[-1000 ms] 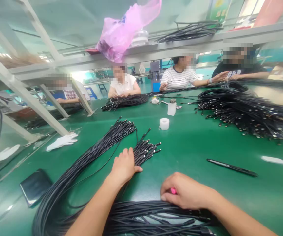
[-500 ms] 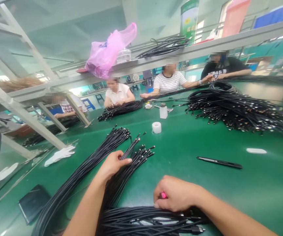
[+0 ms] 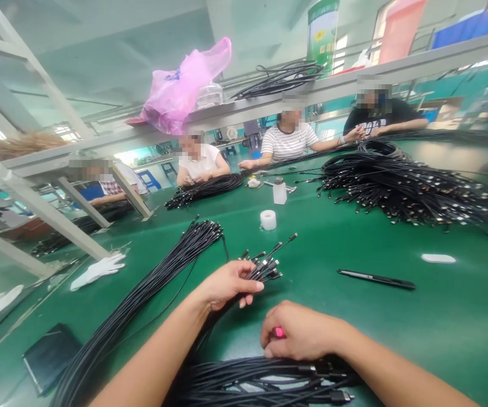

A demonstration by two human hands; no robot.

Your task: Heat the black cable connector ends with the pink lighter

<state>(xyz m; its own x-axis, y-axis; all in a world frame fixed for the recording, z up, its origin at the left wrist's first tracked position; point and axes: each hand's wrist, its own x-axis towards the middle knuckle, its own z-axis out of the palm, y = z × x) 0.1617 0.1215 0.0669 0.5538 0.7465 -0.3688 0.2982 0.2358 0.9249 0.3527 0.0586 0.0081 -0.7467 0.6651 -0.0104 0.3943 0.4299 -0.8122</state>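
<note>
A: so what's the left hand [image 3: 227, 285] up to right now?

B: I'm watching from way off, and I'm reading this as a gathering step. That hand is holding a bunch of thin, round black plastic-looking cables [image 3: 265, 270], and their shiny metal tips are poking out past the thumb toward the far right.

A: and the right hand [image 3: 301, 333]?

B: It's sitting curled, nearer and further right, seemingly gripping a small bright-pink object [image 3: 278, 332]. I'm only seeing a bit of it, so can't tell what it is. The hand is hanging at the far edge of a flat spread of black plastic-looking cables [image 3: 244, 379] on the near side; I can't tell if it's pressing on them.

A: what's the next move calling for?

B: imo it's calling for a snug left grip and some evening-up, since one tip is sticking out past the rest. A loose one could be slipping out otherwise.

A: and where's that bunch lying?

B: It's sitting in the left hand, far and a little left of the right hand, apart from it. A long curved bundle of black plastic-looking cables [image 3: 151, 282] is lying further left, and a short white ring-shaped roll [image 3: 268, 220] is standing on the far side.
</note>
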